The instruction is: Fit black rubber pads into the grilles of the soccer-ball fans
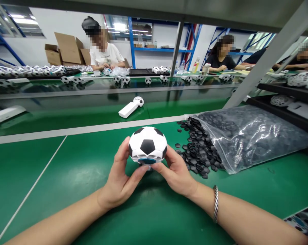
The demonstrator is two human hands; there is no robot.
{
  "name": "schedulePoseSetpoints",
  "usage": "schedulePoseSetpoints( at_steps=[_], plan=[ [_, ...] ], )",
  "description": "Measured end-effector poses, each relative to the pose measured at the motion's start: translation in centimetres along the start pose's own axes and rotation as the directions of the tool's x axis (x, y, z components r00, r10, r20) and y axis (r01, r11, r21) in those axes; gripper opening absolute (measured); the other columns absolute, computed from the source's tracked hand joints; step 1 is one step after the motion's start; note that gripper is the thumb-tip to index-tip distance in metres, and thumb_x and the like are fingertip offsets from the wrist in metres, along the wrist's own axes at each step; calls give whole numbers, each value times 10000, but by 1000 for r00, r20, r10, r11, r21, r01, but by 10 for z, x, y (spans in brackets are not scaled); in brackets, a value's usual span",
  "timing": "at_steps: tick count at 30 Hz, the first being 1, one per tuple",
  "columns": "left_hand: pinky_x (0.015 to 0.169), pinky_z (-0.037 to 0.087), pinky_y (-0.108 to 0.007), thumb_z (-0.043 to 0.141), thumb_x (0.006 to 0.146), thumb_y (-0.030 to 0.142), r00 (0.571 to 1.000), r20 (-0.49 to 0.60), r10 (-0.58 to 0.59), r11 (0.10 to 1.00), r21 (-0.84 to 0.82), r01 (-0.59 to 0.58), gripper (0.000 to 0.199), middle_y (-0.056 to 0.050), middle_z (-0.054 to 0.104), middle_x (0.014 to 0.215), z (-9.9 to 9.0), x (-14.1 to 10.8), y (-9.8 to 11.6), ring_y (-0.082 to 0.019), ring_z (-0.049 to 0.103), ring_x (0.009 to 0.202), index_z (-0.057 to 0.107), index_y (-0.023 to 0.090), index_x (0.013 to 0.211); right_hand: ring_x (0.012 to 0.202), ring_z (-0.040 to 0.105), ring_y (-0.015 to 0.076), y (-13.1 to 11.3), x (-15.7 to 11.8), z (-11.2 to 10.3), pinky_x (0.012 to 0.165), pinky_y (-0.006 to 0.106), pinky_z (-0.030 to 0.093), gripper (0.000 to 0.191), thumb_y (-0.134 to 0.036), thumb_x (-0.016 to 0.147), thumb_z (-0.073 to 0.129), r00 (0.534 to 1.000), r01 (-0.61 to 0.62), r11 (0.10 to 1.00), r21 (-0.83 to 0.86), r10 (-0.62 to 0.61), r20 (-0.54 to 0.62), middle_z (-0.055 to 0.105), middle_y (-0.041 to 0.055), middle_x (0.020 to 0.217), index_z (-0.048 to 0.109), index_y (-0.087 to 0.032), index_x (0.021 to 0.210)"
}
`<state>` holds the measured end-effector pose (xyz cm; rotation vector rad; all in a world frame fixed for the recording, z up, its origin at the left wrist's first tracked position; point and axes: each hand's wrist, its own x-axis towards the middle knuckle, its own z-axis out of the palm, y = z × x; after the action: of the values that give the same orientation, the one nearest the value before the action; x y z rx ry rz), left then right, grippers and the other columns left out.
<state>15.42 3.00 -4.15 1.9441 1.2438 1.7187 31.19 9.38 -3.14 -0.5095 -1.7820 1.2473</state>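
Note:
Between my two hands is a white soccer-ball-shaped plastic device point(148, 144) with black pentagon patches and a blue strip low on its near side. My left hand point(122, 175) is closed on its left side, thumb underneath. From the right, my right hand point(178, 172) grips it as well, its thumb at the lower edge; a twisted metal bracelet circles that wrist. Some fingers of both hands are hidden behind the device. Just right of my right hand lies a spilled pile of black pentagon pieces point(196, 149), coming out of a clear plastic bag point(258, 132).
Beyond the pale edge strip, a white handled soccer-ball device point(130, 108) lies on the green belt point(92, 110). A white housing point(7, 114) rests at the left. A slanted grey post point(263, 58) and black trays point(278, 100) stand at the right. Several co-workers sit across the line.

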Motion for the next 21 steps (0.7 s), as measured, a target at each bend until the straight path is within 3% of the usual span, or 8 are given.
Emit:
schedulePoseSetpoints(
  at_steps=[5,9,13,16,21],
  plan=[
    [1023,363,-392,598,774,138,999,1,-34,999,31,34,818,-69,311,1397,1,-2,-1,-236,381,1238,102,308,1402,1081,510,183,1,0,-1,936,337,409,371,-291,824,577,1000,-17,1000,-3,17,19,558,17,1159,484,-296,1183],
    [999,368,-446,653,734,221,987,68,-149,984,110,141,795,-108,384,1345,2,-5,-3,-278,432,1192,184,257,1375,1083,507,181,-1,-1,-1,937,340,408,390,-288,828,572,999,-31,1000,-2,31,29,555,11,1151,462,-303,1202],
    [902,442,-411,672,716,295,917,220,-332,935,209,288,547,-82,560,1147,5,-2,-4,-254,546,1037,425,215,1197,1024,525,171,-2,0,0,894,328,428,349,-295,831,562,998,-47,999,1,47,31,565,11,1093,473,-282,1168],
    [814,485,-372,651,729,302,857,280,-433,900,194,391,431,-70,601,1074,6,2,-4,-231,585,945,470,199,1106,966,532,164,-2,1,0,845,314,443,344,-286,802,594,996,-85,996,-23,85,26,569,16,1071,486,-255,1127],
    [775,492,-351,621,741,267,831,295,-472,881,189,434,356,-63,612,1047,7,7,-4,-218,597,895,484,193,1060,963,531,164,-1,1,3,834,311,446,414,-227,746,642,990,-140,987,-80,142,19,564,19,1092,476,-238,1125]
  ],
)
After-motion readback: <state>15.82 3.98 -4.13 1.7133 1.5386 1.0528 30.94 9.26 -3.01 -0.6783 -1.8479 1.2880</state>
